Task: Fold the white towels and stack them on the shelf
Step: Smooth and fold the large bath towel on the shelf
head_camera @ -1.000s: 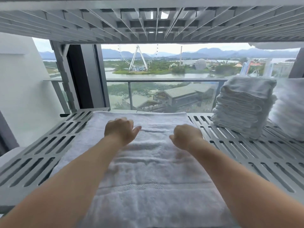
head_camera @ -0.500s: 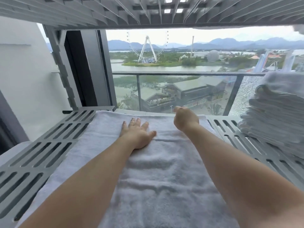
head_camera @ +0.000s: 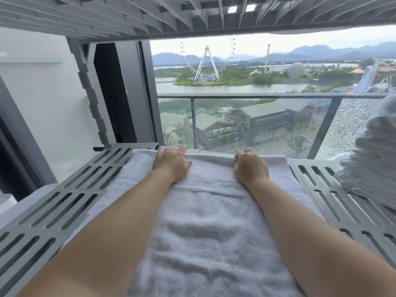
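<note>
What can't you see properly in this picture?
1. Head view: the stack of folded towels is cut off by the right edge, so they cannot be counted.
2. Head view: the spread towel runs off the bottom edge, and the forearms cover parts of it.
3. Head view: fingertips of the right hand hide under its own knuckles.

The left hand lay flat, palm down, at the towel's far edge; the right hand curled, knuckles up, gripping that edge.
</note>
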